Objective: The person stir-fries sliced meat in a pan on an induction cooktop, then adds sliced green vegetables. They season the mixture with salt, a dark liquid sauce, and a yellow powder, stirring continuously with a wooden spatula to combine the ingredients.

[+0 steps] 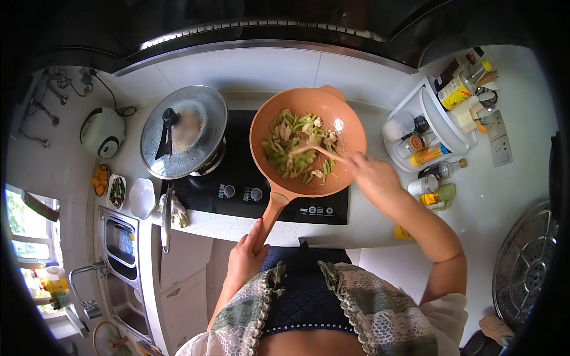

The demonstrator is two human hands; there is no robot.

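My left hand (247, 254) is wrapped around the handle of an orange wok (307, 99), which sits on the right side of a black gas cooktop (200, 202). In my right hand (372, 176) is a light wooden spatula (327, 152), its blade down among the food. Chopped green stalks and pale slices (289, 155) lie in the wok's middle and left, blurred around the spatula's blade. To the left, a pan with a fogged glass lid (200, 102) covers the other burner; its metal handle (166, 222) points toward me.
A white rack (427, 102) with jars and bottles stands at the right. Left are a pale green rice cooker (103, 132), a white bowl (142, 198), a plate of greens (116, 192) and a double sink (127, 307). Garlic (178, 211) lies by the pan handle. A dark range hood (267, 22) hangs above.
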